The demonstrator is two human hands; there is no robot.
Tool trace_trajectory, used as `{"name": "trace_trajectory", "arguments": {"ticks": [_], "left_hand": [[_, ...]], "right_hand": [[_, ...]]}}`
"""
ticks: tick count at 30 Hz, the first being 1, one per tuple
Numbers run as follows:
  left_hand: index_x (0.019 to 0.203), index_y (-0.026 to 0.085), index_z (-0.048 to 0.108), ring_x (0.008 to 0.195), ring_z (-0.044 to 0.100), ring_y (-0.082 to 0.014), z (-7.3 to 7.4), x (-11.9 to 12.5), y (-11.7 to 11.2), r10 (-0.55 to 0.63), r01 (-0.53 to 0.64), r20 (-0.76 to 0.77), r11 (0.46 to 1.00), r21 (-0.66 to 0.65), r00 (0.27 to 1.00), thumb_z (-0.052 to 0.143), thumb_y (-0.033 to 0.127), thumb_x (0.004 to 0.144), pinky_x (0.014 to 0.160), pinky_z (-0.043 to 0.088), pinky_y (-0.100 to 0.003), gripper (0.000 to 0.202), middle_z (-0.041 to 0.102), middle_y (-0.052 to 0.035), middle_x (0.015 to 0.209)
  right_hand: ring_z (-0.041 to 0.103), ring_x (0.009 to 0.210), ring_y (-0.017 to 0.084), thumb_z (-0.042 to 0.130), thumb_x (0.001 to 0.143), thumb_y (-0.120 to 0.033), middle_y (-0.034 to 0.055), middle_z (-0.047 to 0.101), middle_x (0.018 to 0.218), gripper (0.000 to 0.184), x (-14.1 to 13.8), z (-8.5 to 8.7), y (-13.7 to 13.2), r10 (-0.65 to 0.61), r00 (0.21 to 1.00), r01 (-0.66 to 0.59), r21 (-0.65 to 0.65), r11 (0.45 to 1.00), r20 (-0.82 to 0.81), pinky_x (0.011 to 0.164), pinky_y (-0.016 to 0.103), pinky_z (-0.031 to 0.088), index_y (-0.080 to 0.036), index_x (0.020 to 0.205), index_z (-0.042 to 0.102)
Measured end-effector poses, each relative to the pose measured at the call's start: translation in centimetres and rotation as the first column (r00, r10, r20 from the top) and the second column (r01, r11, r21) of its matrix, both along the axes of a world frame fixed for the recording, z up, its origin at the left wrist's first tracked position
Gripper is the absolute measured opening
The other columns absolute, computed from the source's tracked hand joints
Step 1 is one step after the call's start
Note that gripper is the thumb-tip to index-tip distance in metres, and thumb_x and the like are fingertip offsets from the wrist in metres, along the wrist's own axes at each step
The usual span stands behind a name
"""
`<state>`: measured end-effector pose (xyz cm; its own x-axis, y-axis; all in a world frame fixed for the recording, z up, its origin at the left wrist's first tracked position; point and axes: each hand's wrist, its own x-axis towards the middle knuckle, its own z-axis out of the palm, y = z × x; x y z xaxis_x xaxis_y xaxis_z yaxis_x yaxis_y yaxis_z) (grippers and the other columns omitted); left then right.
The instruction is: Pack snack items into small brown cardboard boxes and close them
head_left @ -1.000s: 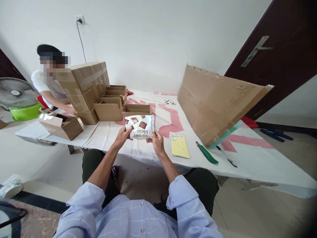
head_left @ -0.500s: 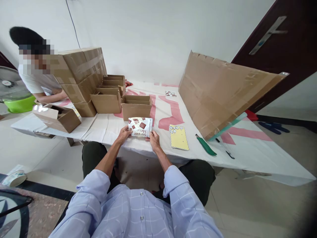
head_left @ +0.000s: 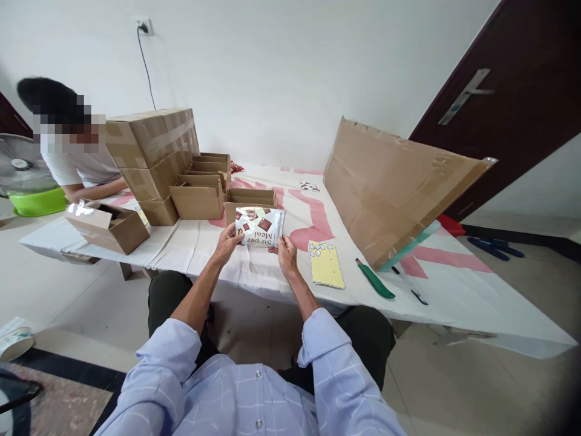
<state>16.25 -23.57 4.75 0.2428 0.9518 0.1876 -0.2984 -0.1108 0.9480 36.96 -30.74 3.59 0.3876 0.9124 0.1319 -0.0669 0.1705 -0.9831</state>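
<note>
A white printed packet (head_left: 259, 227) with brown square pictures and upside-down lettering is held up in front of me, over the table's near edge. My left hand (head_left: 228, 242) is closed on its left side, and my right hand (head_left: 287, 251) grips the right lower corner. Just behind the packet stands an open cardboard box (head_left: 251, 197), partly hidden by it. To the right of my right hand lies a yellow card (head_left: 327, 266) with a pattern of pale shapes along its top.
A green-handled cutter (head_left: 376, 280) and a black pen-like item (head_left: 411, 287) lie to the right, before a leaning cardboard sheet (head_left: 399, 181). Stacked cartons (head_left: 154, 157) and an open box (head_left: 109, 224) stand left, beside another person (head_left: 82, 163). Another small printed piece (head_left: 310, 186) lies farther back.
The packet, still in both hands, is raised slightly and tilted so more of its front shows. My view has tipped upward a little, bringing a wall socket into sight.
</note>
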Motion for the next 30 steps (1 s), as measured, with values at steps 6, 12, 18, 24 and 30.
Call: {"name": "trace_trajectory", "arguments": {"ticks": [6, 12, 18, 24, 30], "left_hand": [[0.134, 0.017, 0.070, 0.091, 0.075, -0.0252, 3.6, 1.0, 1.9, -0.033, 0.026, 0.066, 0.995, 0.100, 0.997, 0.092, 0.044, 0.072, 0.072, 0.059, -0.032, 0.071, 0.082, -0.0094, 0.110], [0.129, 0.016, 0.074, 0.085, 0.074, -0.0227, 5.7, 1.7, 2.8, -0.018, 0.005, 0.078, 0.986, 0.164, 0.997, 0.092, 0.041, 0.070, 0.067, 0.055, -0.027, 0.066, 0.083, -0.0091, 0.105], [0.132, 0.016, 0.074, 0.084, 0.073, -0.0211, 6.9, 1.6, 3.0, -0.030, 0.012, 0.080, 0.977, 0.214, 0.996, 0.090, 0.040, 0.073, 0.068, 0.054, -0.026, 0.065, 0.083, -0.0083, 0.106], [0.132, 0.017, 0.072, 0.090, 0.073, -0.0224, 8.6, 1.5, 2.5, -0.038, 0.015, 0.077, 0.959, 0.283, 0.996, 0.092, 0.043, 0.076, 0.072, 0.054, -0.028, 0.065, 0.082, -0.0083, 0.108], [0.120, 0.019, 0.070, 0.100, 0.075, -0.0232, 6.7, 0.7, 0.4, 0.002, -0.008, 0.018, 0.943, 0.333, 1.000, 0.101, 0.042, 0.068, 0.088, 0.059, -0.033, 0.065, 0.080, -0.0063, 0.112]], "right_hand": [[0.073, 0.078, 0.024, 0.068, 0.084, -0.064, 0.0027, 0.073, 0.085, 0.045, 0.8, 4.6, 1.5, 0.001, 1.000, -0.003, 0.176, 0.984, 0.014, 0.065, 0.037, 0.067, -0.022, 0.101, 0.067], [0.073, 0.084, 0.025, 0.067, 0.087, -0.063, 0.0018, 0.072, 0.085, 0.039, 1.4, 6.5, 2.0, -0.003, 0.999, -0.008, 0.225, 0.974, 0.047, 0.069, 0.037, 0.068, -0.025, 0.091, 0.064], [0.072, 0.081, 0.023, 0.069, 0.086, -0.067, 0.0017, 0.070, 0.084, 0.043, 1.7, 7.3, 2.1, -0.010, 0.998, -0.004, 0.236, 0.972, 0.057, 0.070, 0.038, 0.068, -0.024, 0.092, 0.064], [0.071, 0.085, 0.022, 0.067, 0.090, -0.069, 0.0030, 0.074, 0.096, 0.054, 1.4, 8.7, 1.7, -0.009, 0.998, -0.008, 0.277, 0.961, 0.061, 0.072, 0.039, 0.069, -0.021, 0.115, 0.070], [0.071, 0.092, 0.023, 0.076, 0.090, -0.061, 0.0041, 0.077, 0.102, 0.046, 1.3, 6.6, -0.8, 0.019, 0.984, -0.067, 0.270, 0.960, 0.177, 0.078, 0.035, 0.066, -0.021, 0.111, 0.070]]}}
